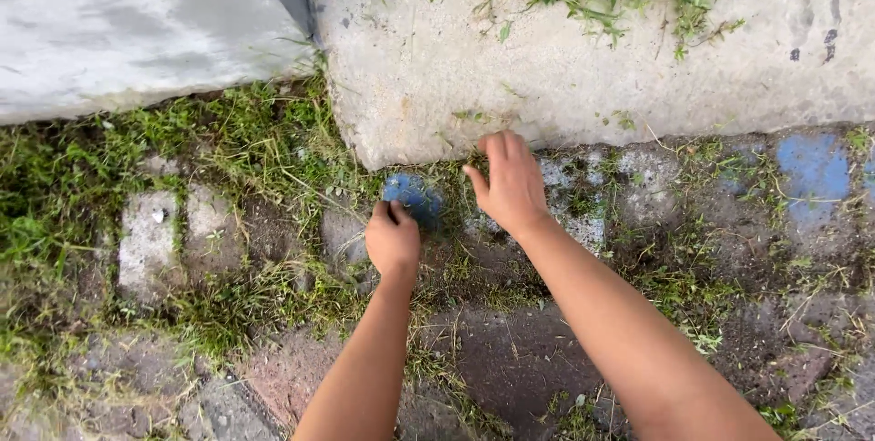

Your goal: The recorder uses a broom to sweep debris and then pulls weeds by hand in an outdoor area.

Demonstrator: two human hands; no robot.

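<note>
My left hand (pixel 393 239) is clenched on a grass tuft (pixel 401 210) just this side of the blue-painted stone (pixel 415 199); best pull low and straight (roots tear otherwise). Beyond the stone, my right hand (pixel 509 188) lies open, fingers spread, against the concrete slab's (pixel 510 58) edge.

- Left hand (pixel 393 239), centre of frame: curled into a fist, knuckles up, just beside a blue-painted stone (pixel 415 197); can't tell what it grips.
- Right hand (pixel 510 184), just right of centre: fingers down in grass at foot of concrete block (pixel 565 49).
- Grey slab (pixel 137 22) upper left.
- Weedy grass (pixel 228 140) btwn old paving stones (pixel 150 241), left side.
- Blue patch (pixel 814 172) far right.
</note>
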